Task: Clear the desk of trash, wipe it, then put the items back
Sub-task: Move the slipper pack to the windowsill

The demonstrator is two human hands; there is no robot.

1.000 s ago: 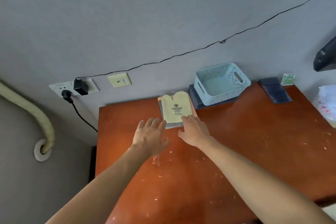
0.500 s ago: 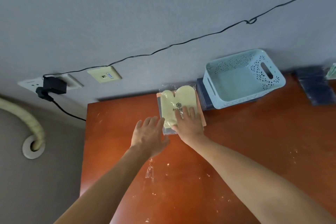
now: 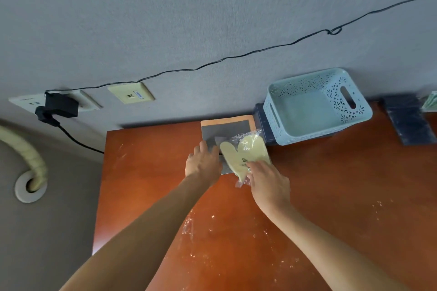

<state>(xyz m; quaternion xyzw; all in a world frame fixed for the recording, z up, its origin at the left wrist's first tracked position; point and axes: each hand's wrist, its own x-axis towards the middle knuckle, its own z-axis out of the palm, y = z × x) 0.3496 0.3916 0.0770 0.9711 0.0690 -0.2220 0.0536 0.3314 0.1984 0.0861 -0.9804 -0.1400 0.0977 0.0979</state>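
Note:
A pale yellow packet in clear plastic wrap is lifted off a grey-and-orange flat pad at the back of the red-brown desk. My right hand pinches the packet's near end. My left hand rests on the pad's near left part, with its fingers at the grey edge beside the packet; how they lie is hard to make out. White crumbs and a scrap of clear plastic lie on the desk between my forearms.
A light blue perforated basket stands on a dark book at the back right. A dark flat item lies further right. The wall carries a socket with a black charger, a cable and a beige pipe.
The packet lay flat on the pad under my right fingers; now my right hand has raised it and pulled it toward me, baring the pad. My left hand has moved forward onto the pad.

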